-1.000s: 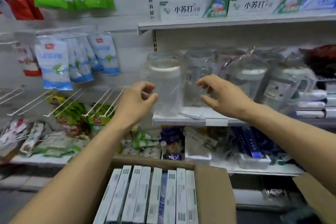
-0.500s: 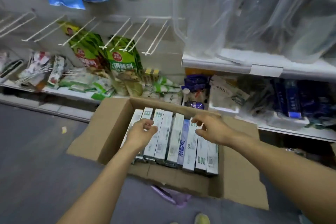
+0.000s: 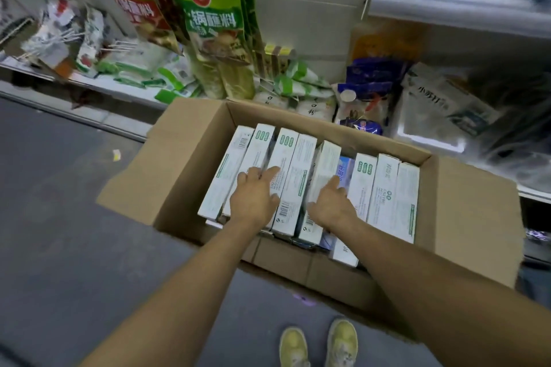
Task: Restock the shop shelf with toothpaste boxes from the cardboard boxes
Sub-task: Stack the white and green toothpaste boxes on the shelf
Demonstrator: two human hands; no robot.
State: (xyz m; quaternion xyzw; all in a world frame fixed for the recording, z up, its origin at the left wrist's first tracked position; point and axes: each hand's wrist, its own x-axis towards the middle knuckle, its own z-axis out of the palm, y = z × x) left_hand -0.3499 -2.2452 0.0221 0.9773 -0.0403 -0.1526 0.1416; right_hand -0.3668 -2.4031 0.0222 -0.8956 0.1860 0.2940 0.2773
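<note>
Bending over the cardboard box (image 3: 190,167) on the floor, the person is reaching both arms down into it, with the shelving (image 3: 89,82) standing beyond at twelve o'clock. The toothpaste boxes (image 3: 293,170) are standing on edge in one packed row. Each long axis is running from six o'clock towards roughly one o'clock, so the narrow top edges are facing up at the hands.

The left hand (image 3: 253,199) is resting on the tops at the nine o'clock end of the row, fingers spread and nearly straight, gripping nothing that I can see.

The right hand (image 3: 329,205) is sitting at the middle of the row, its forefinger lying along the three o'clock side of one raised box (image 3: 325,167) that is poking above its neighbours. Its thumb is hidden, so I cannot tell whether it is pinching that box or only pressing on it.

Three boxes are standing between the two hands, the raised one among them. To my eye the lift is going to mean squeezing inward across the row, at right angles to those long axes, then drawing the bundle straight up.
</note>
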